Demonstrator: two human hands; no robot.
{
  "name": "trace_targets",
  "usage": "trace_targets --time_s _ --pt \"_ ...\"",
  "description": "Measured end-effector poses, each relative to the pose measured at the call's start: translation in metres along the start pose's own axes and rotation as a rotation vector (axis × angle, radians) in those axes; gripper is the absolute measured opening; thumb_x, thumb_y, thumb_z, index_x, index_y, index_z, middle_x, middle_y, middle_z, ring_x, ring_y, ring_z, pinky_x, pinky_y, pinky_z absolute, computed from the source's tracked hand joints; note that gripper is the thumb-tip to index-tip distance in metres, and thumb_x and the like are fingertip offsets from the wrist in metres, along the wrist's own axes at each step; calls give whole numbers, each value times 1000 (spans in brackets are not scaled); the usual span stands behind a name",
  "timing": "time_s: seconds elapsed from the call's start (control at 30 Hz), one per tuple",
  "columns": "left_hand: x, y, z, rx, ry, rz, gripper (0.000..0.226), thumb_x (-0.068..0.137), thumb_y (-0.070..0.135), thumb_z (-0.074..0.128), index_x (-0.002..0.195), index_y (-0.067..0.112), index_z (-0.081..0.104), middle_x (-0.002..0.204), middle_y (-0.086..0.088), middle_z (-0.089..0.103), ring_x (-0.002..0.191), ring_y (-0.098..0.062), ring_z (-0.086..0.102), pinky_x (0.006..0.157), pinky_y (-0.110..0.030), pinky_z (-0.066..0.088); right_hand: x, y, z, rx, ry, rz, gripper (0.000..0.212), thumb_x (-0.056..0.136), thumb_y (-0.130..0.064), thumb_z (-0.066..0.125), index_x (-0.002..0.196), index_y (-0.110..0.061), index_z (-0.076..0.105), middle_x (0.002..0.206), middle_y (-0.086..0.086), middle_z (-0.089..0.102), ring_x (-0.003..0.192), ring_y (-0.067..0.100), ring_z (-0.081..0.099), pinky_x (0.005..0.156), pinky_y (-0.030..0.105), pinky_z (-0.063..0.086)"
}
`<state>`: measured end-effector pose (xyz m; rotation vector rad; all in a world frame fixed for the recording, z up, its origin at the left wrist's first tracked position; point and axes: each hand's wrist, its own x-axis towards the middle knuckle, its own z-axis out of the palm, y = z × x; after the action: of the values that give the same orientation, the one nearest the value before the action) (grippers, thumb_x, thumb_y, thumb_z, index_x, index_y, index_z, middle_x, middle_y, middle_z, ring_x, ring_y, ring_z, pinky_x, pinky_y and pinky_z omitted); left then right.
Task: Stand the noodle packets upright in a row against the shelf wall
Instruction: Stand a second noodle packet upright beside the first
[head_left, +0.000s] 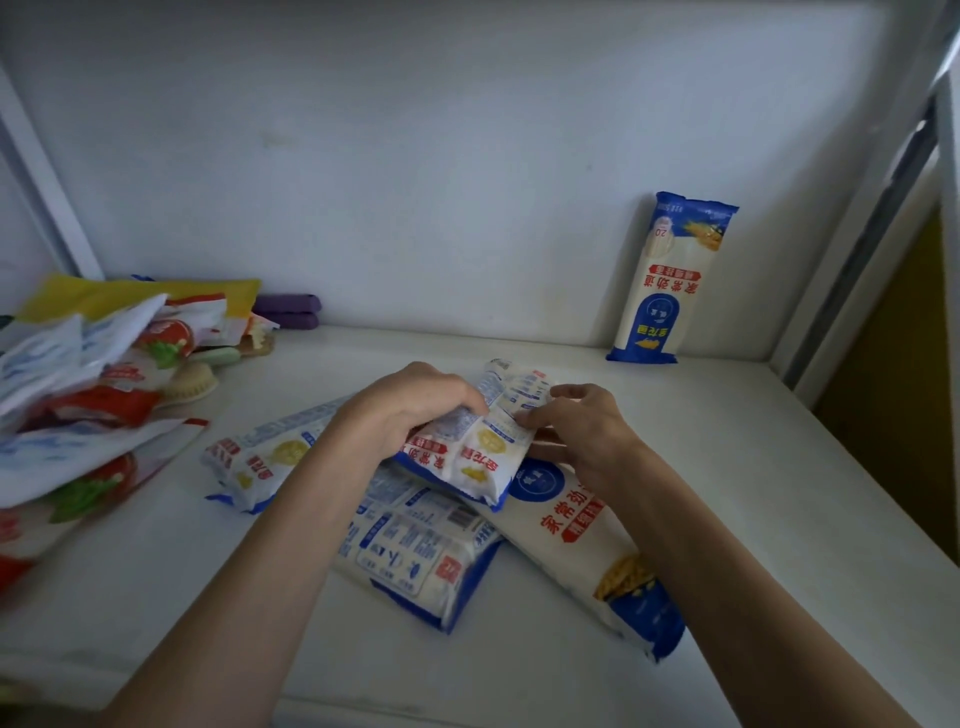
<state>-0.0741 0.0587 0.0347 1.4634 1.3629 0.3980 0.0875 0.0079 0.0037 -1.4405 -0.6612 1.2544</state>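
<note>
Both hands on one noodle pkt (483, 452) now, mid-shelf. L hand (415, 410) sits over its top side, fingers curled round it. R hand (582, 431) pinches the right edge w/ fingertips, a narrow grip. It's tilted, low end resting on the pile: a back-side-up pkt (415, 561) beneath, a long pkt (587, 540) lying under my R wrist, a third pkt (260, 462) flat off to the left. The upright pkt (670, 280) leans on the shelf wall (415, 182) at far right, well apart from the pile. Heap of red-and-white bags (78, 389) at left, purple thing (288, 309) behind it by the wall.
</note>
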Motion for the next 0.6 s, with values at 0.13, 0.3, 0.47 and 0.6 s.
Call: trace_targets --time_s 0.13,0.3,0.47,0.6 --pt "3 -4 -4 -221 -24 0 36 76 3 75 111 2 68 107 -15 73 95 -29 69 74 -40 55 -4 -6 -6 148 -32 -35 59 75 21 64 124 -8 46 99 17 69 81 30 72 67 43 60" --pt "4 -6 4 -432 -101 -13 49 67 -1 79 114 -2 65 106 -18 73 95 -30 71 68 -39 55 -6 -19 -16 158 -43 -201 60 75 19 65 124 -10 45 107 9 69 91 27 72 69 42 60" --pt "8 -2 20 -630 -218 45 45 71 7 76 114 -1 64 105 -15 75 96 -28 72 74 -39 56 -7 -30 -34 166 -93 -307 60 75 16 67 128 -8 48 111 8 73 97 27 71 72 41 58" --pt "13 3 42 -625 -195 160 33 83 5 68 115 6 61 110 -12 73 105 -27 68 89 -43 53 -4 -36 -45 140 -60 -350 60 76 14 68 128 -11 51 116 5 71 99 23 71 75 39 59"
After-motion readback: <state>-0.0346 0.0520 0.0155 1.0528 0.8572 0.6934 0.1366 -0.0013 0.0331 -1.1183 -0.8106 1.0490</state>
